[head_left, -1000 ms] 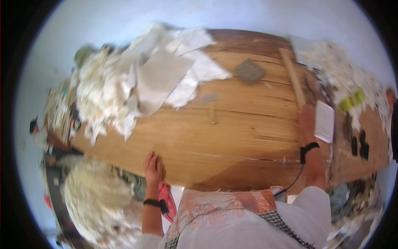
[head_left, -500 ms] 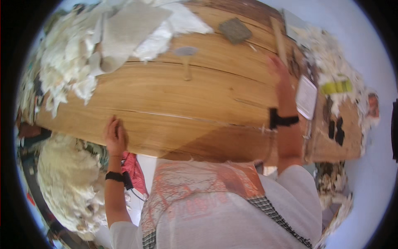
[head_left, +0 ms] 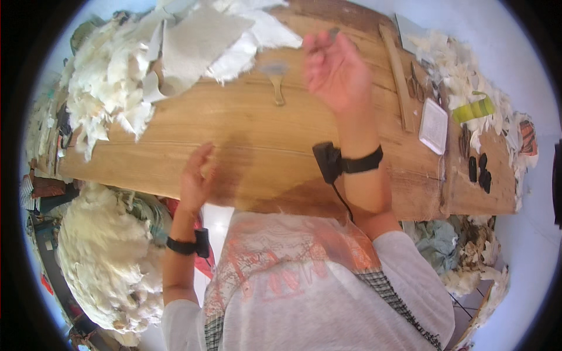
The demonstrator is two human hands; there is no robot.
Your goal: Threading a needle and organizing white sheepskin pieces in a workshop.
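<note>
My right hand (head_left: 338,73) is raised over the far middle of the wooden table (head_left: 246,126), palm turned up and fingers curled in. A small dark grey bit (head_left: 333,33) shows at its fingertips; the rest is hidden behind the blurred fingers. To its left lies a scraper (head_left: 277,85) with a wide metal blade and a short wooden handle. My left hand (head_left: 198,175) hovers by the near edge of the table, fingers loosely bent and apart, holding nothing. Both wrists wear black straps.
White fleece (head_left: 105,82) and a greyish sheet (head_left: 202,41) cover the far left. On the right are a wooden strip (head_left: 398,76), scissors (head_left: 415,85), a white tray (head_left: 433,126), a yellow-green roll (head_left: 473,110) and black pieces (head_left: 480,169). A fleece heap (head_left: 108,257) stands at lower left.
My right hand has swung left from the right side and turned palm up. The grey block that lay at the far side no longer shows whole. My left hand has shifted right.
</note>
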